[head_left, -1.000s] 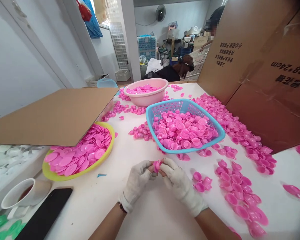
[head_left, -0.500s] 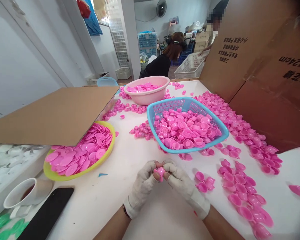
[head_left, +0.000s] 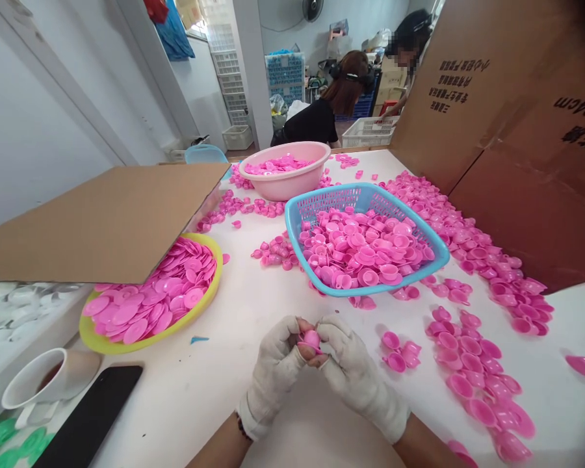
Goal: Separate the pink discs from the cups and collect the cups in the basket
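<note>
Both my hands wear white gloves with bare fingertips and meet over the table's near middle. Between them is a small pink plastic toy cup (head_left: 311,339), its rounded side showing. My left hand (head_left: 275,370) pinches it from the left, and my right hand (head_left: 355,369) grips its other side. Fingers cover part of it. Just beyond stands a blue basket (head_left: 322,288) full of similar pink cups. To the right of my right hand lies a small cluster of pink cups (head_left: 396,361).
A yellow basin (head_left: 205,311) of pink discs is at left, partly under a cardboard sheet (head_left: 92,221). Near it are a mug (head_left: 63,377) and a phone (head_left: 97,416). A pink basin (head_left: 287,188) stands behind. A cardboard box (head_left: 511,143) borders the right; two people are beyond the table.
The pink cup has turned between my fingers, now showing its rounded side. My fingers have shifted around it. In the background, one person has leaned further into view by the white crate.
</note>
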{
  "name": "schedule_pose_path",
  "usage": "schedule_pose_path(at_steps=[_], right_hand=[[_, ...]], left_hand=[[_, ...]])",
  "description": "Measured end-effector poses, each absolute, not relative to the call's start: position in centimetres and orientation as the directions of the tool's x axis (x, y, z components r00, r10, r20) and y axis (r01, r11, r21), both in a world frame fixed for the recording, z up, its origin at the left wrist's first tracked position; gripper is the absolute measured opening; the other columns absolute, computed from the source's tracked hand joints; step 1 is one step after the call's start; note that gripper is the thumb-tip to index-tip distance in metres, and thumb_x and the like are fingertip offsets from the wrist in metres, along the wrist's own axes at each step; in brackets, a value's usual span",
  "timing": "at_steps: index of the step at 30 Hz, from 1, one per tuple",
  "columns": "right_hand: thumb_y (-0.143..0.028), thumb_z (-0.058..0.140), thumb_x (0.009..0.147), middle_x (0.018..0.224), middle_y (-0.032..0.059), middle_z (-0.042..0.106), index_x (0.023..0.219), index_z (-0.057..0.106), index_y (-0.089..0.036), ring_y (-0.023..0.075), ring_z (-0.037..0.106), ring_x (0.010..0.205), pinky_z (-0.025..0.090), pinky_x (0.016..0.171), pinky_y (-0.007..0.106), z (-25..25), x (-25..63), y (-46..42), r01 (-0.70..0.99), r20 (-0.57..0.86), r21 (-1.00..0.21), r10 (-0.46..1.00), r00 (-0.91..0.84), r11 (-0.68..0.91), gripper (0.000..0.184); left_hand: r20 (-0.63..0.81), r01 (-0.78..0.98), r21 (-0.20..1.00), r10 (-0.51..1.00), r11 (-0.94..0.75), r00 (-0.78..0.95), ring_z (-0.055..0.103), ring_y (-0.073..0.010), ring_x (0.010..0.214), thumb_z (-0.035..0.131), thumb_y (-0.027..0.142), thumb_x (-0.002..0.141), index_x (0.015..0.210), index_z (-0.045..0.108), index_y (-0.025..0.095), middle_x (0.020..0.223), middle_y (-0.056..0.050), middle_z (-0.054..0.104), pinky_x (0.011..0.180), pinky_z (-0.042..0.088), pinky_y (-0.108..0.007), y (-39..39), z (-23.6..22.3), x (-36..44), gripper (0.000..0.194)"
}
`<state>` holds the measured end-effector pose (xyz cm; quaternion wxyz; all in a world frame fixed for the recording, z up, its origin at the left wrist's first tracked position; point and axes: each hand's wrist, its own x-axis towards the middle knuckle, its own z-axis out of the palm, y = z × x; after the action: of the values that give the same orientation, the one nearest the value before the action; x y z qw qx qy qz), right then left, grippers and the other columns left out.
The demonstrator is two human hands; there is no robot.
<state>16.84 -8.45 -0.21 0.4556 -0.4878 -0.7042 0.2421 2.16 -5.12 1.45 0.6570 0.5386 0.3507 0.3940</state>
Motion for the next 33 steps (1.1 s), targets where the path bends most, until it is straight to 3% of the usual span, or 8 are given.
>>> schedule_pose_path(at_steps=[12, 16, 18, 20, 23, 27, 30, 33], right_hand=[[-0.014, 0.049, 0.083, 0.086, 0.0025, 0.052, 0.087, 0.052, -0.021, 0.0168, 0.054, 0.078, 0.046, 0.066, 0.029, 0.7, 16.8, -8.5, 0.436, 0.346, -0.824, 0.931, -0.117, 0.361, 0.009], [-0.02, 0.055, 0.083, 0.088, 0.0039, 0.056, 0.087, 0.056, -0.022, 0.0185, 0.056, 0.081, 0.049, 0.067, 0.03, 2.0, 18.3, -7.2, 0.555, 0.439, -0.714, 0.89, -0.119, 0.427, 0.005], [-0.023, 0.056, 0.084, 0.087, 0.0043, 0.056, 0.096, 0.058, -0.023, 0.0194, 0.056, 0.083, 0.049, 0.07, 0.031, 3.5, 19.7, -6.3, 0.672, 0.554, -0.611, 0.833, -0.017, 0.42, 0.012], [-0.027, 0.057, 0.084, 0.085, 0.0036, 0.056, 0.115, 0.053, -0.021, 0.0194, 0.057, 0.08, 0.049, 0.073, 0.034, 5.4, 21.4, -5.7, 0.776, 0.638, -0.555, 0.752, 0.166, 0.3, 0.032], [-0.03, 0.06, 0.082, 0.088, 0.0035, 0.057, 0.124, 0.046, -0.018, 0.019, 0.057, 0.079, 0.049, 0.076, 0.035, 7.5, 23.5, -6.0, 0.808, 0.681, -0.562, 0.653, 0.332, 0.175, 0.046], [-0.024, 0.052, 0.086, 0.08, 0.0022, 0.06, 0.089, 0.057, -0.021, 0.017, 0.057, 0.072, 0.047, 0.065, 0.029, 6.8, 25.0, -7.6, 0.829, 0.576, -0.539, 0.784, 0.232, 0.15, 0.007], [-0.013, 0.046, 0.082, 0.074, 0.0016, 0.06, 0.076, 0.058, -0.021, 0.0164, 0.056, 0.067, 0.044, 0.059, 0.027, 3.7, 25.9, -8.0, 0.88, 0.377, -0.46, 0.924, 0.07, 0.121, 0.015], [-0.007, 0.045, 0.075, 0.094, 0.0063, 0.064, 0.09, 0.063, -0.021, 0.0188, 0.059, 0.074, 0.043, 0.057, 0.027, -0.1, 26.8, -7.2, 0.939, 0.318, -0.341, 0.945, 0.078, 0.037, 0.027]], left_hand=[[0.004, 0.003, 1.0, 0.902, -0.006, 0.433, 0.054, -0.0134, 0.071, 0.063, 0.028, 0.078, 0.087, 0.061, 0.015, 0.079, -0.002, 0.06, 0.065, 0.047, -0.023, -4.9, 2.0, 1.6, 0.016], [0.063, 0.143, 0.978, 0.869, -0.152, 0.491, 0.06, -0.017, 0.079, 0.061, 0.026, 0.079, 0.109, 0.058, 0.016, 0.091, -0.006, 0.064, 0.072, 0.05, -0.027, -3.2, 3.6, 0.8, 0.032], [0.179, 0.261, 0.911, 0.876, -0.32, 0.448, 0.061, -0.018, 0.084, 0.06, 0.025, 0.08, 0.12, 0.054, 0.018, 0.102, -0.008, 0.063, 0.077, 0.05, -0.029, -0.7, 5.0, -0.5, 0.041], [0.361, 0.438, 0.763, 0.875, -0.476, 0.322, 0.06, -0.017, 0.084, 0.057, 0.023, 0.08, 0.107, 0.061, 0.019, 0.107, -0.007, 0.061, 0.082, 0.047, -0.029, 2.7, 6.4, -2.7, 0.028], [0.514, 0.636, 0.559, 0.824, -0.532, 0.238, 0.057, -0.0203, 0.084, 0.058, 0.015, 0.075, 0.075, 0.064, 0.02, 0.079, -0.005, 0.059, 0.085, 0.044, -0.031, 8.0, 7.1, -7.4, 0.008], [0.452, 0.776, 0.413, 0.847, -0.478, 0.281, 0.049, -0.0166, 0.057, 0.059, 0.014, 0.068, 0.062, 0.062, 0.022, 0.057, 0.001, 0.048, 0.061, 0.041, -0.024, 12.2, 4.6, -13.9, 0.01], [0.46, 0.816, 0.347, 0.842, -0.463, 0.283, 0.046, -0.0148, 0.053, 0.058, 0.014, 0.067, 0.068, 0.065, 0.022, 0.06, 0.001, 0.049, 0.057, 0.037, -0.023, 12.6, 3.0, -16.4, 0.011], [0.531, 0.819, 0.339, 0.813, -0.463, 0.24, 0.048, -0.0158, 0.057, 0.06, 0.016, 0.068, 0.065, 0.063, 0.022, 0.063, 0.0, 0.05, 0.057, 0.037, -0.023, 11.5, 3.7, -16.4, 0.007]])
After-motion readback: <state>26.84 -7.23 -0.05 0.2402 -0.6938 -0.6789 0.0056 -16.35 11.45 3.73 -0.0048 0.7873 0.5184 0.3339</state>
